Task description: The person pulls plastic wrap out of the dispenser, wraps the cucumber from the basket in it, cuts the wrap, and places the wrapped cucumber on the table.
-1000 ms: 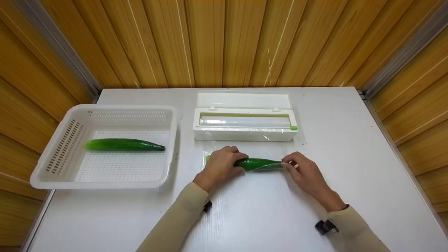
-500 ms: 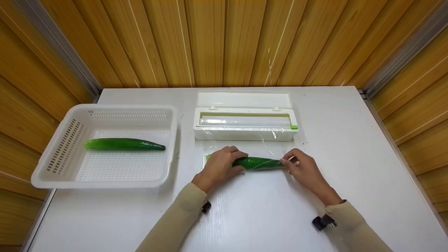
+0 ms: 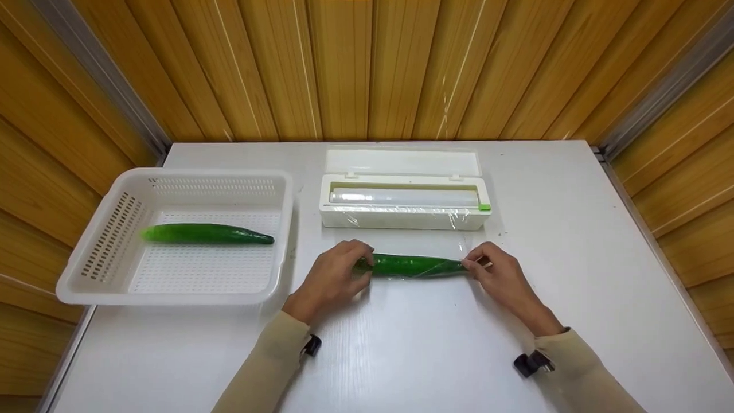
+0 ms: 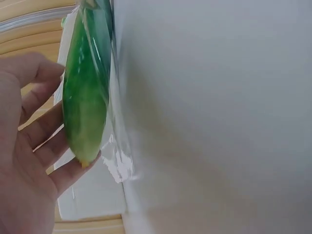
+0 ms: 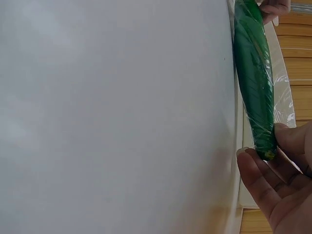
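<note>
A green cucumber, partly covered by clear cling film, lies across the table in front of a white cling film dispenser. Around its paler left end curve the fingers and thumb of my left hand; in the left wrist view the fingers reach behind the cucumber and the thumb is at its side. At the dark right tip, my right hand pinches the film-covered end between thumb and fingers. Film also stretches from the dispenser's front edge to the cucumber.
A white plastic basket stands on the left, holding a second cucumber. The dispenser's lid is raised at the back, with the film roll exposed. Wood-look panels enclose the white table.
My left hand has slid left along the cucumber to its pale end, exposing more of its middle. The right hand has shifted slightly and stays at the tip.
</note>
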`<move>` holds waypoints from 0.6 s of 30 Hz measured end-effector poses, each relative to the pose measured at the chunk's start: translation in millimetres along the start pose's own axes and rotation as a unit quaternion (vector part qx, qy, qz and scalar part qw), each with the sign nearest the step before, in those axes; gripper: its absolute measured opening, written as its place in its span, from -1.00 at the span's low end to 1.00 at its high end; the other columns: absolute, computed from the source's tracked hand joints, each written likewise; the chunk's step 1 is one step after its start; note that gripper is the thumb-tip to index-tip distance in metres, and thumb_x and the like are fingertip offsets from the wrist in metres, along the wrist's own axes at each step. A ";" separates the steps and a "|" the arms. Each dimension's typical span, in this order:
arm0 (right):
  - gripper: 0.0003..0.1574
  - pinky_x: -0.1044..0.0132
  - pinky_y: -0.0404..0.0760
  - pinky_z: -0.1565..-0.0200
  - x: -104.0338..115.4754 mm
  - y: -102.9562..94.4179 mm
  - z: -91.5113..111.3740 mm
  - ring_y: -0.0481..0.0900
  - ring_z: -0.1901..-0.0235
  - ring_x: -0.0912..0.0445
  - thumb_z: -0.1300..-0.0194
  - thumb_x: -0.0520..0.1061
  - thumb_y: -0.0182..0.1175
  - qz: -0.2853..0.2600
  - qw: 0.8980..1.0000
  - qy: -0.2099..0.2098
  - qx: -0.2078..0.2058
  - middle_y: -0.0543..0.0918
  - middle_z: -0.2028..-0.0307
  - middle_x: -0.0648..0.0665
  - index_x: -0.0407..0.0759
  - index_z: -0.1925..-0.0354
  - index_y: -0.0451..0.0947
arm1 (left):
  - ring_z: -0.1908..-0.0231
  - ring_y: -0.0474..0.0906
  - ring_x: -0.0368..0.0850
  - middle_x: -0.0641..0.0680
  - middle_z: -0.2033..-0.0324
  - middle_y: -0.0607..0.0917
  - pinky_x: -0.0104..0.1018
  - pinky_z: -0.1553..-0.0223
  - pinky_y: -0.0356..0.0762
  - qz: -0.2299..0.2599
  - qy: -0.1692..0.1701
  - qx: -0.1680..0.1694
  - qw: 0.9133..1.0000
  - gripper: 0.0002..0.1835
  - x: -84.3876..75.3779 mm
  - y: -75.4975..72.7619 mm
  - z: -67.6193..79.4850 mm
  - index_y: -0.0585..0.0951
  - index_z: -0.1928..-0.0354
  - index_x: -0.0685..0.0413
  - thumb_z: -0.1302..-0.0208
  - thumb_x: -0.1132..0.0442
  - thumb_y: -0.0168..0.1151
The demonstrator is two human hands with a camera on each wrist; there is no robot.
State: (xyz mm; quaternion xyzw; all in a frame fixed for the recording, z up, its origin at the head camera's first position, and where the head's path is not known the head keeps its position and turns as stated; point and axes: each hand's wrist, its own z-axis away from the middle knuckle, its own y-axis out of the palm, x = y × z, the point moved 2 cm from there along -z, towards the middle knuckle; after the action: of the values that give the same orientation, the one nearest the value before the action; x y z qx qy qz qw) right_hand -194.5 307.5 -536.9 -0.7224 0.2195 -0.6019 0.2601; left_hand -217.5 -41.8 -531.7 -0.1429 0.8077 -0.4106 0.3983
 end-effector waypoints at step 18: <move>-0.88 0.37 0.65 0.13 1.6 -0.7 -0.4 0.65 0.14 0.03 -0.45 -0.34 0.35 0.017 1.000 -0.005 0.007 0.69 0.19 -0.05 -0.18 0.16 0.60 | 0.29 0.64 -0.11 -0.06 0.29 0.68 -0.17 0.27 0.62 -0.033 -0.165 -0.014 0.986 -0.92 13.7 -17.0 28.7 0.79 0.26 0.01 -0.23 0.24 0.52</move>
State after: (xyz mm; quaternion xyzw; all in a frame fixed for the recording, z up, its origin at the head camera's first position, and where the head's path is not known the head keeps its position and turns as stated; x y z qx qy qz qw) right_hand -194.6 307.0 -535.2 -0.7197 0.2266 -0.5951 0.2767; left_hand -206.1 -75.8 -535.6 -0.2412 0.7314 -0.3829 0.5101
